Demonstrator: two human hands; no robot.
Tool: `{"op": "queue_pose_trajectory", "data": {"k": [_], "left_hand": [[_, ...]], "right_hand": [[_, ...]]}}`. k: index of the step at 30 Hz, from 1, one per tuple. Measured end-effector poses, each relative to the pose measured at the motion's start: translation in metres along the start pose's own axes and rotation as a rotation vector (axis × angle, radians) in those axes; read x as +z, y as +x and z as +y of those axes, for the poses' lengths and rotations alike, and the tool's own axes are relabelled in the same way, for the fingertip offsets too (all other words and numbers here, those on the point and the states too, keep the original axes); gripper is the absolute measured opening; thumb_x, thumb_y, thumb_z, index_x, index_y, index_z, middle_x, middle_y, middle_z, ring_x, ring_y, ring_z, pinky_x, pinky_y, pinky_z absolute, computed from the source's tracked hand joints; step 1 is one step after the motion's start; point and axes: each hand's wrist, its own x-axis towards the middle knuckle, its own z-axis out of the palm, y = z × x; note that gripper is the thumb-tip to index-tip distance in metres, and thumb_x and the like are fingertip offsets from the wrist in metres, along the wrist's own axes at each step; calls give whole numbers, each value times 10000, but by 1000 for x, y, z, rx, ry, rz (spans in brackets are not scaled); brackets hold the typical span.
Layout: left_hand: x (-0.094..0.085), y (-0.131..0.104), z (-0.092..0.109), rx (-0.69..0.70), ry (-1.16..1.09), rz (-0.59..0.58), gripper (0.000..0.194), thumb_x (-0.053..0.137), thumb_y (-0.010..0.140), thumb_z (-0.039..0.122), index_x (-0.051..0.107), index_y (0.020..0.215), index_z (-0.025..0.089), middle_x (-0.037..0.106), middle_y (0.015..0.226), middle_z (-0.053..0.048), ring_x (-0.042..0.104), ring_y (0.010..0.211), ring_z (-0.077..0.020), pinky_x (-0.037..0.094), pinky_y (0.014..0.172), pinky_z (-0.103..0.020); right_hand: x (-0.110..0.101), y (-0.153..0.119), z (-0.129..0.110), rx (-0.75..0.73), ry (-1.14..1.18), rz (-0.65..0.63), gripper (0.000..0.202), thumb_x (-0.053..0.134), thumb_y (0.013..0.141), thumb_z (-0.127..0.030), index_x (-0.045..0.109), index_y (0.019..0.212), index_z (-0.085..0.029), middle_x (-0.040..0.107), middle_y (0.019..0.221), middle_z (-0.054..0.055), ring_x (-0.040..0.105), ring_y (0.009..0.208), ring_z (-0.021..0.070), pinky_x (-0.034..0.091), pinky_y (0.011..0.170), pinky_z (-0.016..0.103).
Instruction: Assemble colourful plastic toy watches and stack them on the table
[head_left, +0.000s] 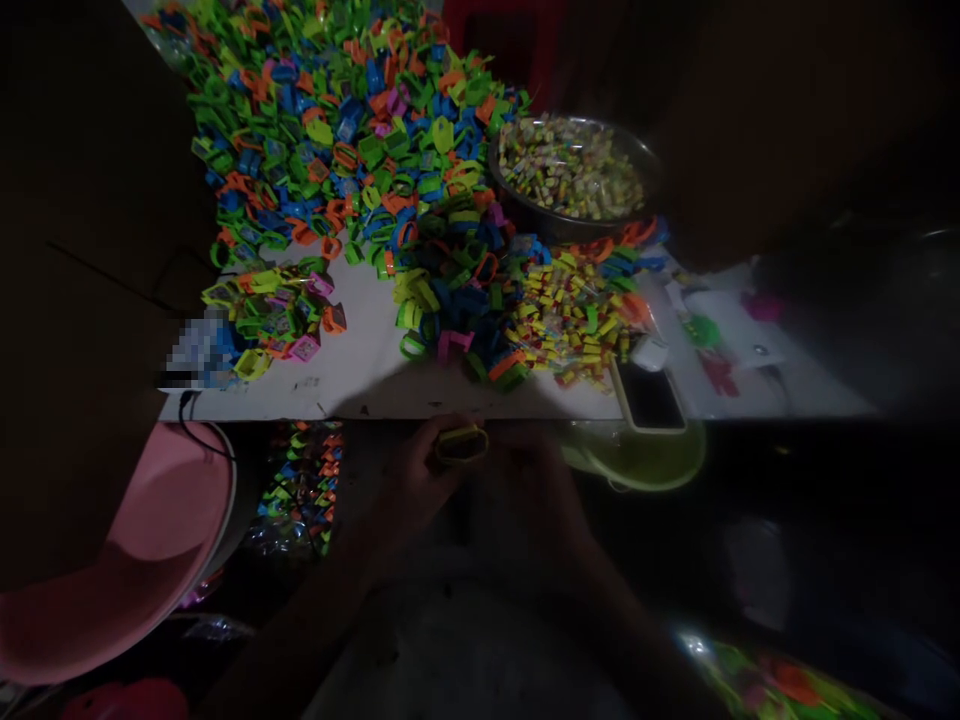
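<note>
In the head view, a metal bowl (574,175) at far right holds small wrapped pieces. The left hand's (420,470) fingers hold a yellowish, hollow band (461,446) at the table's (360,320) near edge; the right hand's (532,465) are too dark to tell.

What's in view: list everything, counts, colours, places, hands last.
Table: one, white, centre
Bands: countless, multicoloured, heaped on table
Bowl: one, silver, far side
Pieces: countless, mostly yellow, in and before bowl
Phone: one, black-white, near right edge
Box: one, white, against phone
Bits: several, green, pink, red, right of phone
Blurred item: one, blue-white, left edge
Cable: one, black, left edge
Tub: one, pink, lower left
Basin: one, yellow-green, below phone
Bagged goods: countless, multicoloured, lower left, bottom right
Red shapes: two, beyond table, bottom left
Held band: one, yellow, left hand
Left hand: one, shadowed, near edge
Right hand: one, shadowed, near edge
</note>
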Motion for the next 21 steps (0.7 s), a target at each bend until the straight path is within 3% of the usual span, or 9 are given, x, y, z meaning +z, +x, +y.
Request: {"op": "queue_pose_trajectory", "data": {"k": [3, 6, 8, 11, 14, 17, 21], "left_hand": [[0, -2, -1, -22, -27, 9, 367, 730, 694, 288, 635, 1042, 221, 727, 1109, -41, 673, 1043, -212, 530, 917, -304], [-3, -1, -7, -91, -51, 28, 413, 754, 679, 359, 660, 1056, 217, 742, 1065, -42, 689, 997, -223, 549, 874, -310], [-7, 1, -13, -170, -65, 10, 469, 777, 641, 421, 678, 1045, 205, 752, 1019, -52, 698, 955, -238, 559, 833, -324], [-14, 6, -18, -289, -57, -104, 535, 808, 566, 482, 701, 996, 181, 762, 957, -69, 703, 904, -259, 558, 787, -343], [-22, 9, -19, -366, -6, -220, 529, 795, 565, 511, 717, 967, 176, 763, 936, -79, 703, 878, -264, 551, 754, -348], [-34, 13, -17, -327, 151, -183, 497, 749, 636, 510, 707, 1019, 196, 756, 967, -74, 695, 899, -262, 543, 763, -351], [-76, 29, -12, -92, 509, 201, 513, 643, 754, 507, 621, 1165, 200, 707, 1091, -101, 662, 999, -267, 522, 876, -399]], "right_hand": [[-4, 3, 1, -115, -162, -72, 147, 446, 923, -244, 567, 1004, -224, 667, 960, 65, 619, 891, 189, 497, 776, 321], [-6, 10, 3, -248, -407, -222, 153, 437, 922, -212, 586, 952, -197, 669, 941, 89, 614, 850, 202, 455, 735, 311], [-6, 13, 2, -255, -596, -311, 137, 467, 912, -218, 599, 888, -192, 671, 881, 86, 610, 792, 197, 403, 666, 287], [-2, 13, -2, -209, -786, -427, 128, 518, 890, -252, 608, 815, -201, 661, 730, 54, 593, 676, 177, 292, 560, 274], [5, 11, -5, -198, -824, -494, 151, 518, 883, -277, 628, 811, -203, 649, 660, 43, 566, 599, 169, 229, 530, 286], [9, 18, 1, -174, -772, -438, 161, 556, 870, -344, 643, 838, -212, 673, 725, 47, 593, 664, 188, 304, 571, 281], [-15, 48, 29, -96, -901, -92, 367, 576, 844, -423, 626, 1104, -168, 669, 1048, 151, 594, 947, 296, 420, 771, 367]]}}
